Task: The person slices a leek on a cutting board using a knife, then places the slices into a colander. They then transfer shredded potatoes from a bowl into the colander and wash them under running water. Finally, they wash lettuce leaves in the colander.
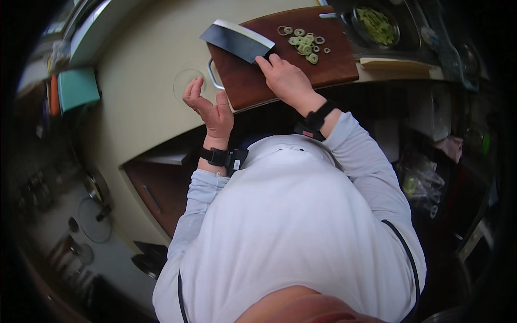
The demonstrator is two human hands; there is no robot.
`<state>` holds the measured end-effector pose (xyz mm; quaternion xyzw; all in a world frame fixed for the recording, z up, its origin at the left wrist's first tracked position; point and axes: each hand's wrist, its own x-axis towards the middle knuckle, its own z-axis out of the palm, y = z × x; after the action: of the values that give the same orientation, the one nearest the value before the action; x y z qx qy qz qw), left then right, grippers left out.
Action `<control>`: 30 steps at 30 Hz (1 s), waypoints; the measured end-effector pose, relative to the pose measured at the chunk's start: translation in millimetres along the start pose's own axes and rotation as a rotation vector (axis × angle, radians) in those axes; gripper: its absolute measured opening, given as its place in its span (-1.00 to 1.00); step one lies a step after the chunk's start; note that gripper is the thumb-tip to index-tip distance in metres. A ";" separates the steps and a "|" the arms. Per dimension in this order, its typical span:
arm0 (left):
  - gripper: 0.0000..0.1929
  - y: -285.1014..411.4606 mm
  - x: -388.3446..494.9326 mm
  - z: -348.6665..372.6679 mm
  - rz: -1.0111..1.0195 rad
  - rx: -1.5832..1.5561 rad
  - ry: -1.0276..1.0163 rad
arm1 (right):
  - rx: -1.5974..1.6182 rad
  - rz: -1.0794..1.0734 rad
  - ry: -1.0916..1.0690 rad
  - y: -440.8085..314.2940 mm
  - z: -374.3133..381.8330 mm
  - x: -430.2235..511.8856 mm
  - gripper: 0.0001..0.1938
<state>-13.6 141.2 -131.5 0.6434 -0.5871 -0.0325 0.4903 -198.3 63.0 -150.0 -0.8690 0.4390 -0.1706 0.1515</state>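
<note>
My right hand (287,78) grips the handle of a broad cleaver (238,40), whose blade points left over the left end of a brown wooden cutting board (331,72). Thin green-white rings of a sliced vegetable (305,44) lie in a loose group on the board, beyond and to the right of my right hand. My left hand (210,105) is raised with fingers apart and nothing in it, just left of the board's metal handle (214,74). Behind its fingertips a clear round glass dish or lid (183,78) is faintly visible on the counter.
A metal bowl of sliced green vegetable (375,26) stands in the sink area at the upper right. A wooden board's edge (396,68) shows below it. On the pale counter (141,93), a teal box-like item (78,89) stands at the left. Pans (96,185) are at the lower left.
</note>
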 end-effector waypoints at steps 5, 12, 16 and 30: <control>-0.49 -14.3 40.3 41.1 -0.003 -0.220 -0.226 | 0.638 0.481 0.182 21.8 -60.3 -60.0 -0.60; -0.07 -27.5 66.8 140.8 0.200 0.116 -0.805 | 1.222 0.872 0.574 35.0 -60.4 -140.8 -0.65; -0.03 -26.3 64.7 156.6 0.290 0.189 -0.856 | 1.219 0.956 0.624 33.3 -44.4 -147.7 -0.67; -0.06 -29.6 60.5 145.9 0.360 0.179 -0.844 | 1.234 0.976 0.538 41.9 -26.3 -144.9 -0.70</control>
<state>-63.6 2.0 -194.5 0.5016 -0.8379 -0.1549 0.1491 -319.9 154.2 -167.4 -0.2716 0.6155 -0.4976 0.5476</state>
